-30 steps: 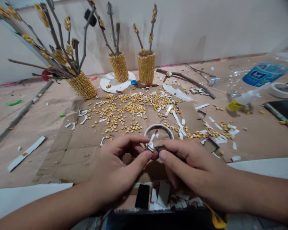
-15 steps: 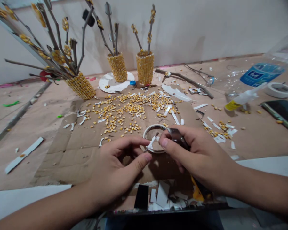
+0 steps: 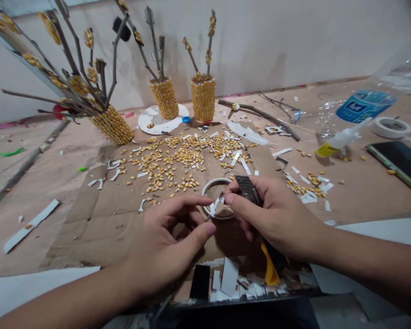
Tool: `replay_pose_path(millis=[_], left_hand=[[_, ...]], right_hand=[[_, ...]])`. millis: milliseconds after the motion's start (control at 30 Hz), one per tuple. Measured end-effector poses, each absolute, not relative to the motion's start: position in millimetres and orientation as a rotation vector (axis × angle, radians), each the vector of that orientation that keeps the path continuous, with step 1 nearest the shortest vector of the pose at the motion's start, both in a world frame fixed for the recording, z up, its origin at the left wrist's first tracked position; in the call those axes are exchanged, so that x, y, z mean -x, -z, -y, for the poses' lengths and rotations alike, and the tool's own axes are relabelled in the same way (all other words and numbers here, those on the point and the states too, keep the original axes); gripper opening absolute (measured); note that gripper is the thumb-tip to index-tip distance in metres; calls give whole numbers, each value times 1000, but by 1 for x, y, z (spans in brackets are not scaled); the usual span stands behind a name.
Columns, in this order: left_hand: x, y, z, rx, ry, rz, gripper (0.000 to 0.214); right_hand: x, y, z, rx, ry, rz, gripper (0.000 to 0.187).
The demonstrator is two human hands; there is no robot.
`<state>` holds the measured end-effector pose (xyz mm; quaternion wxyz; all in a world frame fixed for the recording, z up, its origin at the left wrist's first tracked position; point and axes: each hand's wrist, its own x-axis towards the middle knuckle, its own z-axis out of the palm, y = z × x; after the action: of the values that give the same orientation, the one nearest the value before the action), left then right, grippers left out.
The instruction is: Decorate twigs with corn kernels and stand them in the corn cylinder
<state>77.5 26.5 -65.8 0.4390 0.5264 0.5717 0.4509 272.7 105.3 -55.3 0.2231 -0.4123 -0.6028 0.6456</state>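
My left hand (image 3: pixel 183 233) pinches a short twig with a white strip (image 3: pixel 214 208) around it between thumb and index finger. In my right hand (image 3: pixel 270 210) is a utility knife (image 3: pixel 270 269) with a dark segmented blade and a yellow part at its lower end. The blade points up and left above my right thumb. My right thumb and index finger are closed close to the upper end of the twig; whether they touch it I cannot tell. Under both hands lies a roll of tape (image 3: pixel 207 189) on the brown cardboard (image 3: pixel 96 228).
Corn kernels (image 3: pixel 188 157) and paper scraps cover the cardboard. Behind stand corn-covered pots (image 3: pixel 203 98) holding twigs. At right are a glue bottle (image 3: pixel 340 139), a plastic bottle (image 3: pixel 363 105), a tape roll (image 3: pixel 392 128) and a phone (image 3: pixel 399 164). White scraps (image 3: pixel 230 276) lie by the front edge.
My right hand has shifted slightly left, and the knife blade has turned to show more of its flat side. The left hand keeps its pinch on the twig. The view has moved a little.
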Motion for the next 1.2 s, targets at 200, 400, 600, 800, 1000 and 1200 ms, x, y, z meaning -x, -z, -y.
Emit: replay_pose_path(millis=[200,400,600,800,1000,1200], left_hand=[[-76,67,-28,-1486,-1148,-1428,27],[-74,69,-28,-1645,-1105,-1426,31],[-74,67,-28,-1670,-1100,-1409,32],[-74,68,-27,-1685,-1108,-1386,34],[-72,72,-26,-1653,-1099,-1368,37],[-71,71,-25,-1489,-1097,-1349,35]], right_hand=[[-273,55,-106,1089,-1801,1664,24],[-274,55,-107,1116,-1780,1678,15],[-273,54,-108,1099,-1751,1708,15],[-274,54,-108,1135,-1713,1744,15],[-274,57,-109,1108,-1735,1727,15],[-275,59,-109,1103,-1833,1659,15]])
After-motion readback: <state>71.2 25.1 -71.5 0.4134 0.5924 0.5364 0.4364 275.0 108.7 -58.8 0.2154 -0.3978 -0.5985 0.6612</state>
